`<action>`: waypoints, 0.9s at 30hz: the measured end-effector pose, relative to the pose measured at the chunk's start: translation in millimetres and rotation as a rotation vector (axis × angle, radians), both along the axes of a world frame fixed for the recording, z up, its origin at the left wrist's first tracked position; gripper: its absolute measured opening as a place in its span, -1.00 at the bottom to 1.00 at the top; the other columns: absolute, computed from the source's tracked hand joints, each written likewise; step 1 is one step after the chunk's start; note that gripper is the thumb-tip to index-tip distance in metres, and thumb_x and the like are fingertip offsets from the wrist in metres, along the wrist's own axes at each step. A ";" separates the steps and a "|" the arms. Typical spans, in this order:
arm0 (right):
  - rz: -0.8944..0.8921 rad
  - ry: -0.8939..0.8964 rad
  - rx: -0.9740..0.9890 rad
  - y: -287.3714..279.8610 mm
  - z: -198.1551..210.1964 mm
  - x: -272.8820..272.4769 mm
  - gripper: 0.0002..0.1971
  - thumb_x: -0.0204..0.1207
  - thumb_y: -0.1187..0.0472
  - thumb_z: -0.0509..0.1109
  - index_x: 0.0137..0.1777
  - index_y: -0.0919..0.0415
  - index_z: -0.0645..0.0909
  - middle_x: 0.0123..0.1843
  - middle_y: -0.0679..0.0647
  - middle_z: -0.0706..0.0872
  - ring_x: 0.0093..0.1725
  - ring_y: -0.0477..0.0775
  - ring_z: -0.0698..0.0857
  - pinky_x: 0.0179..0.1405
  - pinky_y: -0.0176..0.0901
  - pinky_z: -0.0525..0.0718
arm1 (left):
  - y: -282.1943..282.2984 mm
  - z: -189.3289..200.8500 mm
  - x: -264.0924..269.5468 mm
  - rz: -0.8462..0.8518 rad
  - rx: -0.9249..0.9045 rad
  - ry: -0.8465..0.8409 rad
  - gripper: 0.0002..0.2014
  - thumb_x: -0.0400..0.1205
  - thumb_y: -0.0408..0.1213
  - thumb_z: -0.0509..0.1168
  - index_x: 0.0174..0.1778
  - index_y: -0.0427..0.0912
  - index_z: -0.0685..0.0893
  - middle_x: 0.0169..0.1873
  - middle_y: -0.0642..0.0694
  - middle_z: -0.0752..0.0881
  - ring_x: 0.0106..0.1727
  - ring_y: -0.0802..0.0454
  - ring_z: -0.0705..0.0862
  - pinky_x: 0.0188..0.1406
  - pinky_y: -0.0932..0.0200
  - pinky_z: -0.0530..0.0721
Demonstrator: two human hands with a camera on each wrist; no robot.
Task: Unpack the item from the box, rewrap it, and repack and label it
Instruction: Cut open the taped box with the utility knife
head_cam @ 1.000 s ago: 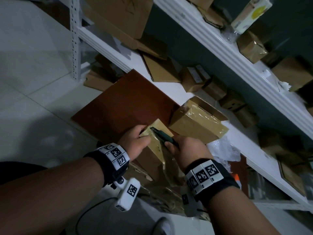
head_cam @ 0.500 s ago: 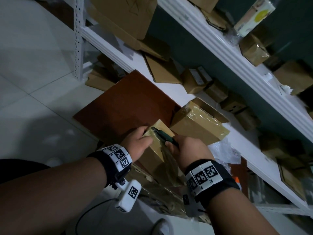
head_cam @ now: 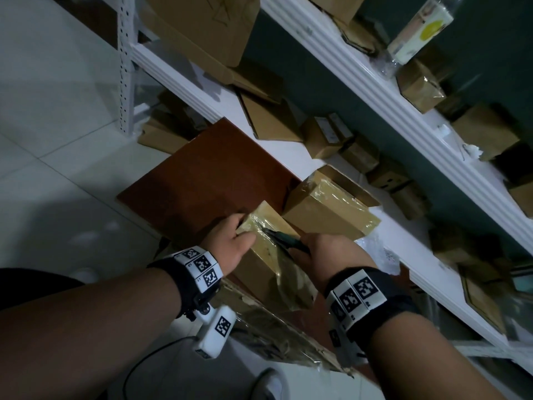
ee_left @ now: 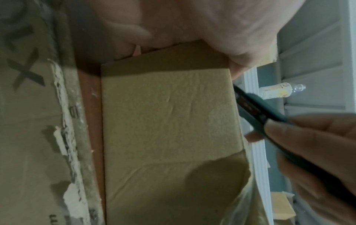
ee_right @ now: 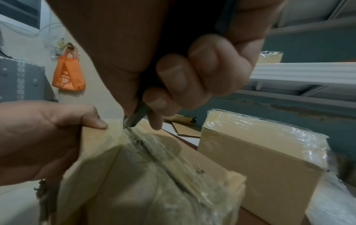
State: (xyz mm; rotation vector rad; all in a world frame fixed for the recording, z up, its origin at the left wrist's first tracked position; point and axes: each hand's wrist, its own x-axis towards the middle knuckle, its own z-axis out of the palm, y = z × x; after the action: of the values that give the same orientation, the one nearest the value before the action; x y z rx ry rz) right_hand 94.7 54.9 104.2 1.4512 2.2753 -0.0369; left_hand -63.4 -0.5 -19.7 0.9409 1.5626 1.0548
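Wrapped box on the brown bench, knife at its top.
The left hand grips its upper corner, fingers clamped; the right hand fingers clamp a utility knife, tip on the film. A second wrapped box sits just beside.

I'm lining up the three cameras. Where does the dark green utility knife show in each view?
Head: the dark green utility knife sits just below centre, in the right hand.
Left wrist: right of centre, slanting down from the box edge.
Right wrist: centre, its tip showing below the fingers.
Shared landmark: the film-wrapped cardboard box it cuts.
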 end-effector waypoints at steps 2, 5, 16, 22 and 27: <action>-0.001 -0.002 0.005 -1.4 -0.5 5.9 -0.69 0.67 -0.22 0.22 0.07 -0.05 0.67 -0.25 -0.07 0.64 -0.23 0.03 0.62 -0.24 -0.15 0.51 | -0.2 1.7 0.6 0.003 0.000 -0.009 -0.61 0.57 -0.04 0.27 0.32 0.01 0.61 0.09 -0.02 0.72 0.02 0.00 0.66 0.06 0.03 0.56; -0.002 -0.013 0.019 -2.0 -1.0 13.6 -0.67 0.65 -0.24 0.24 0.11 -0.04 0.67 -0.26 -0.05 0.62 -0.21 0.09 0.62 -0.21 -0.12 0.56 | -0.7 3.3 0.8 0.006 -0.001 -0.021 -0.55 0.45 0.03 0.22 0.25 0.02 0.63 0.01 0.00 0.74 -0.03 0.01 0.69 0.08 -0.03 0.64; 0.002 -0.137 0.042 -12.7 6.9 46.6 -0.64 0.66 -0.26 0.18 -0.02 -0.02 0.62 -0.22 -0.01 0.63 -0.22 0.10 0.61 -0.38 -0.18 0.42 | 1.8 -3.2 1.7 0.057 -0.002 0.019 -0.54 0.63 -0.10 0.31 0.48 0.10 0.53 0.33 -0.02 0.65 0.22 -0.02 0.65 0.13 0.07 0.53; 0.001 -0.117 0.059 -15.1 4.2 50.7 -0.68 0.67 -0.27 0.15 -0.05 -0.07 0.54 -0.15 0.03 0.71 -0.10 0.17 0.73 -0.27 -0.16 0.46 | 1.0 1.7 4.3 -0.165 0.272 0.496 -0.31 0.70 -0.12 0.26 0.70 0.38 0.10 0.74 0.26 -0.02 0.62 -0.01 0.40 0.38 0.13 0.60; 0.015 -0.155 0.041 -10.0 6.4 52.3 -0.64 0.67 -0.24 0.16 0.06 -0.02 0.63 -0.13 -0.01 0.71 -0.07 0.12 0.73 -0.21 -0.16 0.53 | 0.0 -1.4 6.4 -0.216 0.211 0.611 -0.37 0.64 0.28 0.22 0.66 0.34 0.29 0.74 0.28 -0.11 0.67 0.02 0.32 0.45 0.04 0.58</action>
State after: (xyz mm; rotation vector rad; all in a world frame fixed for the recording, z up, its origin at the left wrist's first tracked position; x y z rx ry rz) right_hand 147.0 44.8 110.6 1.4059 2.1728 0.1239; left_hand -57.0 -0.5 -21.1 1.6510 1.7965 0.8266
